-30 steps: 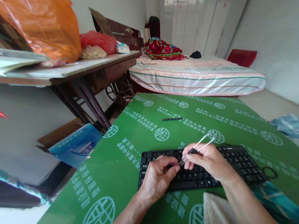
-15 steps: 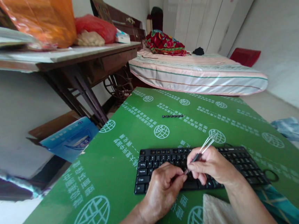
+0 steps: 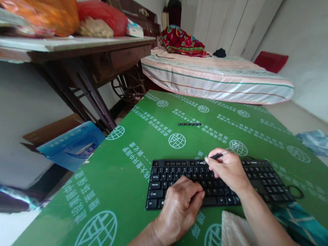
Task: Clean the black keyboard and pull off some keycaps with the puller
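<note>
A black keyboard (image 3: 243,177) lies on the green printed table top (image 3: 123,180). My right hand (image 3: 228,169) is over the keyboard's middle, fingers pinched on a thin metal keycap puller (image 3: 220,155) whose tip points left at the top key rows. My left hand (image 3: 180,207) rests at the keyboard's near edge with its fingers curled under; whether it holds anything is hidden. A short row of small black keycaps (image 3: 189,124) lies farther back on the table.
A white towel (image 3: 234,235) lies at the near edge by my right forearm. A dark wooden treadle table (image 3: 83,57) piled with bags stands to the left, a blue box (image 3: 71,146) below it. A bed (image 3: 217,78) stands behind.
My right hand has lifted away from my left and moved forward with the puller, turning it flatter over the upper keys. My left hand stayed at the near edge.
</note>
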A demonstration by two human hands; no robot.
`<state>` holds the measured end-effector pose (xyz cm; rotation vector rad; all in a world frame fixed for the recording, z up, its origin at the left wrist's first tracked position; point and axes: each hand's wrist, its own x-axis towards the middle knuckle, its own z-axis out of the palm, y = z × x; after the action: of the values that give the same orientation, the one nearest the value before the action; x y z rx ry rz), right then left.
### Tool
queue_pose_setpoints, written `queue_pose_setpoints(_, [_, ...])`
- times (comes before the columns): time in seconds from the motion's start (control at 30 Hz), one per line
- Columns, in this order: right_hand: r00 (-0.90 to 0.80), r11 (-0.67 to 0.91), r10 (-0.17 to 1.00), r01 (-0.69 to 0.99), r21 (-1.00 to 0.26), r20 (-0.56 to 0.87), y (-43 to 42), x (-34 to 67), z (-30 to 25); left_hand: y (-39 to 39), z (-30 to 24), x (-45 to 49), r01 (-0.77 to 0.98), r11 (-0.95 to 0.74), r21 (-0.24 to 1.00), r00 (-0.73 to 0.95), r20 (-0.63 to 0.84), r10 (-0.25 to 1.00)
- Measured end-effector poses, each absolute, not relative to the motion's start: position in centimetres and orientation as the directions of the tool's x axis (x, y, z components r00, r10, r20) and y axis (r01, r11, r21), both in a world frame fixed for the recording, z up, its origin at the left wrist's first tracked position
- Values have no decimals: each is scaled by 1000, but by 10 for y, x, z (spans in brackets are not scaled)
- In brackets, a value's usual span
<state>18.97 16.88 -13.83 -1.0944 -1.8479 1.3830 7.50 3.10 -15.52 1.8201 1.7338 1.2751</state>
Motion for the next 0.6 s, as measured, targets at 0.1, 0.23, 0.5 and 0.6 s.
queue_pose_setpoints(0.1, [-500,141,866,302,-943,-31,169,186,-140,30,-153,76,641,-201,741,-132,364,922])
queue_pose_setpoints(0.23, [-518,189,855,340,-921,-16,170,182,-142,29,-151,77,667,-204,716,-108,365,925])
queue_pose_setpoints(0.5, [-539,322,842,455,-830,32,168,174,-140,28,-151,77,681,-202,704,-89,353,931])
queue_pose_setpoints(0.6, [-572,402,819,513,-758,47,168,169,-137,28,-151,76,681,-194,706,-86,341,936])
